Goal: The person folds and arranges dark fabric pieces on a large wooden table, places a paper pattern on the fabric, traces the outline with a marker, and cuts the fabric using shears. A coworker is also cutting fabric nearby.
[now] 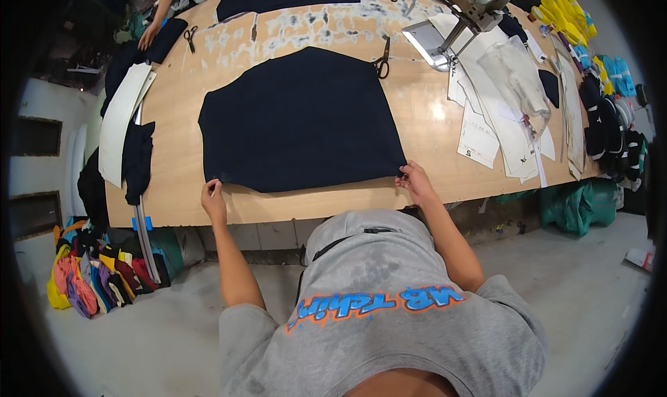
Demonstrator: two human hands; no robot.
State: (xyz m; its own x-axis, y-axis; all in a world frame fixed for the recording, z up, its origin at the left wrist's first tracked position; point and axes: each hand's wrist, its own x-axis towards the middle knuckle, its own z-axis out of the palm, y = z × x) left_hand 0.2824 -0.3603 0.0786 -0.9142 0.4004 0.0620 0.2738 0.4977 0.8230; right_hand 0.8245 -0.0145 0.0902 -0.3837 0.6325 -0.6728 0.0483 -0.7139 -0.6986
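A dark navy cut fabric panel [299, 122] lies spread flat on the wooden table [174, 119], its wide end toward me. My left hand [214, 201] pinches its near left corner at the table's front edge. At the near right corner, my right hand [415, 183] grips the cloth between thumb and fingers. Between my hands the near edge of the panel sags slightly toward me. Just beyond its far right corner lies a pair of black-handled scissors [382, 65].
A cutting machine [434, 46] stands at the far right beside paper patterns [479, 136]. Another person's hand [148, 37] rests on dark cloth at the far left. More scissors [190, 39] lie nearby. A long white pattern piece [119, 136] lines the left edge. Colourful cloth bundles [104, 272] sit below.
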